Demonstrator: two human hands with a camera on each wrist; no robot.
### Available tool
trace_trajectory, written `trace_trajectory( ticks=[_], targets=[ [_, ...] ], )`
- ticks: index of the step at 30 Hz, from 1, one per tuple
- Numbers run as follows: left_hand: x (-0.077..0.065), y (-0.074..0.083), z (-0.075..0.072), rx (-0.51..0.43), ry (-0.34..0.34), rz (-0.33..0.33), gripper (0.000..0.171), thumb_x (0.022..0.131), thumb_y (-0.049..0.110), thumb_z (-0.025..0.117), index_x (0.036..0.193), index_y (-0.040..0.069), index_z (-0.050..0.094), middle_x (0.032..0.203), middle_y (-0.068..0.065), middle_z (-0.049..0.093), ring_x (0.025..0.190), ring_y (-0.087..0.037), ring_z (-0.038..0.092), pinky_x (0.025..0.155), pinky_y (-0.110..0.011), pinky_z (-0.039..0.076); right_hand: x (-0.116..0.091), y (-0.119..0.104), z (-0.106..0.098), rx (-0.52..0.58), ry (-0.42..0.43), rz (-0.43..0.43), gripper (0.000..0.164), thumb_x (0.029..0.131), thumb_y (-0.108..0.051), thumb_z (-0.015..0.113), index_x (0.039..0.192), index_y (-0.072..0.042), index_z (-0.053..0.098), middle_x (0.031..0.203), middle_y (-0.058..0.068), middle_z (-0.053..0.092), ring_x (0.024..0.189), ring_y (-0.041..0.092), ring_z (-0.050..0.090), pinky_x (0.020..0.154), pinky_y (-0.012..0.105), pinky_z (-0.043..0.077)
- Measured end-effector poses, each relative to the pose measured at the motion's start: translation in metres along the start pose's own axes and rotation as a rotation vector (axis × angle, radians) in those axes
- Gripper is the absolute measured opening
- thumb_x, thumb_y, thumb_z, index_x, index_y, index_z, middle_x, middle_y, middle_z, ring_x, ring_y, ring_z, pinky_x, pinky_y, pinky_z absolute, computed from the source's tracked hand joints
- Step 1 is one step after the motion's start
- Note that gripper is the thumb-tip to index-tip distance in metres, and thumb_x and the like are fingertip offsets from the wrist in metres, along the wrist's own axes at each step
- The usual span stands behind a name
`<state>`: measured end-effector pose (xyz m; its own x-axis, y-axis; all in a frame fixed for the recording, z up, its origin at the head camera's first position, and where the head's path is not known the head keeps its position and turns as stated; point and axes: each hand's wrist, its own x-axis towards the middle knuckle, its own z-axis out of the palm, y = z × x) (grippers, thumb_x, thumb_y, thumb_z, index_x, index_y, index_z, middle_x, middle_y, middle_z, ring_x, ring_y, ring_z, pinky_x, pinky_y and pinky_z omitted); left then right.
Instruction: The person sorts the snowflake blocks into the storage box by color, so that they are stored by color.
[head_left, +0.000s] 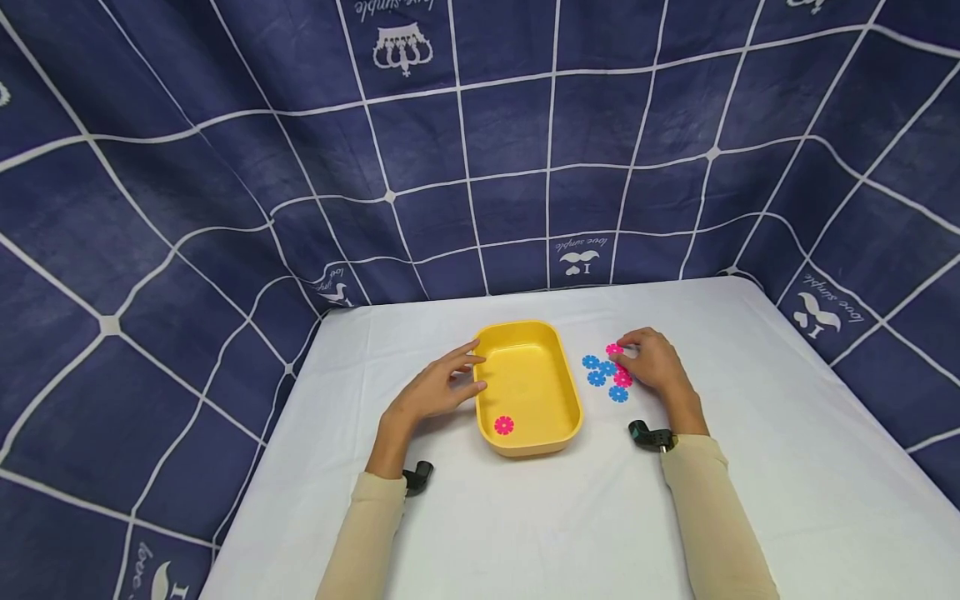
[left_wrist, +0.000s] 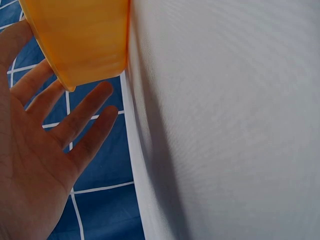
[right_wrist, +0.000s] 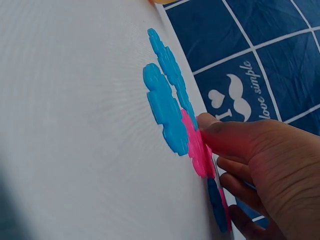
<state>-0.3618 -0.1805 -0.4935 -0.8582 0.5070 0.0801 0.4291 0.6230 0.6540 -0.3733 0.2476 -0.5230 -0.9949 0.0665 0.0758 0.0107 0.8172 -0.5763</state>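
A yellow plastic tray with rounded corners stands on the table, one pink snowflake disc lying in its near left corner. My left hand is at the tray's left side, fingers spread and relaxed, fingertips right at the rim; the left wrist view shows the palm beside the outer wall. To the right of the tray, my right hand pinches a pink snowflake disc between thumb and index finger. Below the thumb lies another pink disc, beside several blue discs.
A white cloth covers the table. Dark blue curtains with white grid lines rise behind it and along both sides. A small black camera is strapped at each wrist, the right one near the blue discs.
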Motion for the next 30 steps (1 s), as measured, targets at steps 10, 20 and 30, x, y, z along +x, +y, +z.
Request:
trace_trajectory(
  ticks=[10,20,30],
  targets=[
    [0.000,-0.001,0.000,-0.001,0.000,0.009,0.058,0.101,0.043,0.076,0.151,0.015,0.064,0.173,0.013,0.036,0.134,-0.021,0.063,0.115,-0.044,0.051,0.000,-0.001,0.002,-0.053,0.027,-0.004,0.038,0.099,-0.027,0.078,0.125,0.000,0.076,0.138,0.026,0.064,0.136,0.049,0.051,0.120,0.066,0.038],
    [-0.002,0.000,0.002,0.003,0.000,0.015,0.057,0.101,0.041,0.076,0.150,0.013,0.064,0.173,0.010,0.036,0.133,-0.024,0.064,0.115,-0.046,0.051,-0.003,-0.003,0.000,-0.061,0.018,-0.001,0.043,0.099,-0.033,0.079,0.124,0.002,0.075,0.137,0.026,0.064,0.132,0.048,0.055,0.116,0.065,0.042],
    [-0.002,0.000,0.002,0.006,0.007,0.009,0.058,0.101,0.042,0.076,0.150,0.014,0.065,0.173,0.009,0.037,0.133,-0.022,0.064,0.115,-0.045,0.051,-0.007,-0.017,-0.019,-0.001,0.032,0.042,0.041,0.099,-0.029,0.078,0.129,-0.002,0.074,0.145,0.025,0.059,0.141,0.050,0.048,0.118,0.068,0.040]
  ],
)
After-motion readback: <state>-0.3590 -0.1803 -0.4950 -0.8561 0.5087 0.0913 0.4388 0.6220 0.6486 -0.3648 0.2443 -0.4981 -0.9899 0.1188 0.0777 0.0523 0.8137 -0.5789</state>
